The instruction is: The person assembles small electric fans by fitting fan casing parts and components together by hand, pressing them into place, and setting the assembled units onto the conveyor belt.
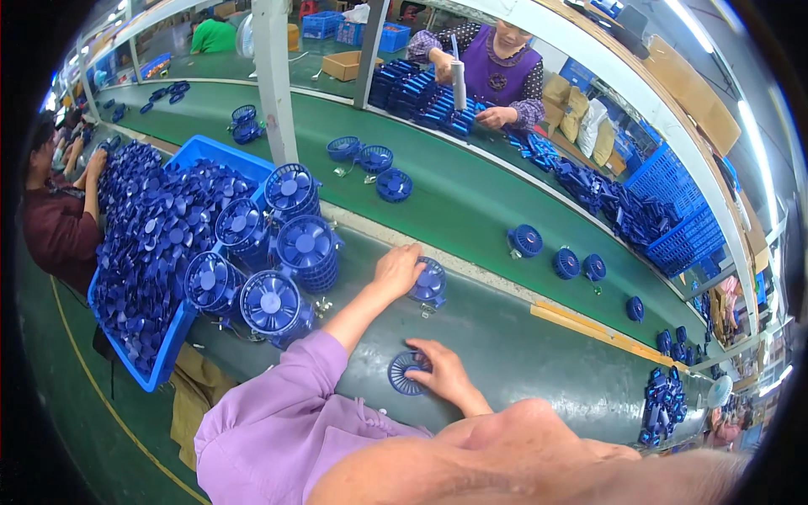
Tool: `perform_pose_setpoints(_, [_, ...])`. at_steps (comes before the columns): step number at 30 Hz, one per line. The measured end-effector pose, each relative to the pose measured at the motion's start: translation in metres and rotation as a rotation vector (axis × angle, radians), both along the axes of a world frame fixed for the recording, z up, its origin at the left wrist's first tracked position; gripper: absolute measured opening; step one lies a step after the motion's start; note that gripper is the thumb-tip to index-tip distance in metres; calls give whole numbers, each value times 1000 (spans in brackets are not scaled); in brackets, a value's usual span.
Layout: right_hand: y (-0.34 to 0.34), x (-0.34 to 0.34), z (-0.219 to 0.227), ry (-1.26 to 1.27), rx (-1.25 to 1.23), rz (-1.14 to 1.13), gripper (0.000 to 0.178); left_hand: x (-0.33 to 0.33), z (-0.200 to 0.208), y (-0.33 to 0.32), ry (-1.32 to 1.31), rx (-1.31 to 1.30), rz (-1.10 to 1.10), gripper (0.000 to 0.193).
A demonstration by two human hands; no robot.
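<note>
My left hand (398, 273) reaches to the far side of the near work surface. Its fingers curl against the left edge of a round blue fan with a slatted cage (430, 284), and a small metal piece shows below that fan. Closer to me, my right hand (448, 376) grips an open blue fan cage (404, 374), thumb inside the rim and fingers around the outside. No blade shows in this cage. Stacks of blue fan cages with blades (271, 303) stand left of my left forearm.
A blue bin (181, 349) heaped with loose fan blades (168, 223) stands at the left. Beyond a pale ledge, a green conveyor belt (471, 215) carries several fans. A white post (274, 84) rises there. Across it, a co-worker (503, 63) holds a tool; another person (63, 206) works left.
</note>
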State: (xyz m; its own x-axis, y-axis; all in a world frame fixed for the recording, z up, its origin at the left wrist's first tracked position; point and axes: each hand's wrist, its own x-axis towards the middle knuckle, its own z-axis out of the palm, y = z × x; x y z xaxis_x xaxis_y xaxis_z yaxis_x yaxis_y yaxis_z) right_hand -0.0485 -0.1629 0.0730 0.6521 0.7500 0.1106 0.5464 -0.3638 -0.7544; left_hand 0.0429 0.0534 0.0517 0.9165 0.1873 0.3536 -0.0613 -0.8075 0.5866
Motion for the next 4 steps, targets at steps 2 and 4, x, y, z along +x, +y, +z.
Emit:
perform_pose_setpoints(2, [-1,12,-3,66,-11,-4,42,-3,-6,2,5,-5,12,17])
perform_pose_setpoints(4, [1,27,-2,11,54,-93,34,-3,-10,3,32,-35,73,25])
